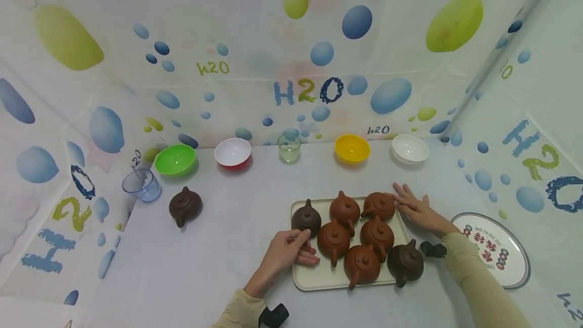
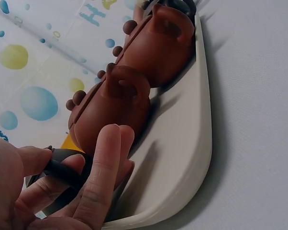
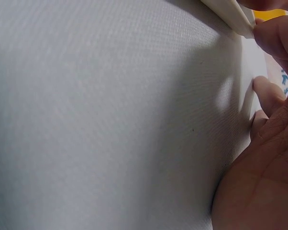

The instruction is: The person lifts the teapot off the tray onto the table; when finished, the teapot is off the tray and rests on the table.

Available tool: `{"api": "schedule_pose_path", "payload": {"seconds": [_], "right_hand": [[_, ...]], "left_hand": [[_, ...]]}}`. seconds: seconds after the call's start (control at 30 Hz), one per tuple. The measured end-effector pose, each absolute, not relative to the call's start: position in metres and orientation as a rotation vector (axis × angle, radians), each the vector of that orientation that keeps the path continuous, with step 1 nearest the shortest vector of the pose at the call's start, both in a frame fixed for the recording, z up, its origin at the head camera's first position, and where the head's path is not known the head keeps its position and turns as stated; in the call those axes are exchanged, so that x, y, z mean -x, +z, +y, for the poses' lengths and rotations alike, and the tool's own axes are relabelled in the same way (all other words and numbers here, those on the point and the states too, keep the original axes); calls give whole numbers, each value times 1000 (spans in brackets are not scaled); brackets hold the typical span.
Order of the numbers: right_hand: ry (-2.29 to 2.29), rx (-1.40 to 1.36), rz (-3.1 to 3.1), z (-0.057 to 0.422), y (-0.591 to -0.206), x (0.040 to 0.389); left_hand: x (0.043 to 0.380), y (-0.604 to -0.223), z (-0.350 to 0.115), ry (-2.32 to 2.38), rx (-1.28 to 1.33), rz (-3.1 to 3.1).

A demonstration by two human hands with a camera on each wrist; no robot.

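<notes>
My left hand [image 1: 286, 253] pinches the handle of a dark brown teapot [image 1: 306, 218] at the left end of a cream tray [image 1: 319, 278]. In the left wrist view the thumb and index finger meet on the black handle [image 2: 62, 173], while other fingers extend past it. Several reddish-brown teapots [image 1: 362, 264] stand close together on the tray. Another dark teapot [image 1: 407, 261] is at its front right corner. My right hand [image 1: 421, 215] lies spread beside the tray's far right corner, its fingertips by the rim and a reddish-brown teapot [image 1: 379, 206].
One dark teapot [image 1: 185, 206] stands alone at left. Along the back are a blue glass [image 1: 144, 189], green bowl [image 1: 175, 161], red-and-white bowl [image 1: 233, 154], clear green glass [image 1: 289, 149], yellow bowl [image 1: 352, 149] and white bowl [image 1: 410, 149]. A printed oval board [image 1: 514, 262] lies at right.
</notes>
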State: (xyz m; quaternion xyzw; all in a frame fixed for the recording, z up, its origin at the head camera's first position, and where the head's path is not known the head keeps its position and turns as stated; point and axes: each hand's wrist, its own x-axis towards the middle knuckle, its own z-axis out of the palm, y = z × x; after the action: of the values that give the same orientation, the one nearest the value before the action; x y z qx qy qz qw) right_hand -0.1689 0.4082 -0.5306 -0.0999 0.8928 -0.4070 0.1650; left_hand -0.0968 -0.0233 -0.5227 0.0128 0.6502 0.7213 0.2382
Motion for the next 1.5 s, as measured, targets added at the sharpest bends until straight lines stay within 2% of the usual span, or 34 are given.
{"api": "schedule_pose_path", "payload": {"seconds": [0.6, 0.9, 1.5], "right_hand": [[-1141, 279, 2547, 404, -526, 169], [-1145, 273, 2532, 404, -527, 168], [-1122, 315, 2564, 406, -528, 168]], "left_hand": [[96, -522, -24, 1978, -51, 1776], [106, -519, -31, 1947, -98, 1906], [98, -506, -36, 1880, -338, 2037]]}}
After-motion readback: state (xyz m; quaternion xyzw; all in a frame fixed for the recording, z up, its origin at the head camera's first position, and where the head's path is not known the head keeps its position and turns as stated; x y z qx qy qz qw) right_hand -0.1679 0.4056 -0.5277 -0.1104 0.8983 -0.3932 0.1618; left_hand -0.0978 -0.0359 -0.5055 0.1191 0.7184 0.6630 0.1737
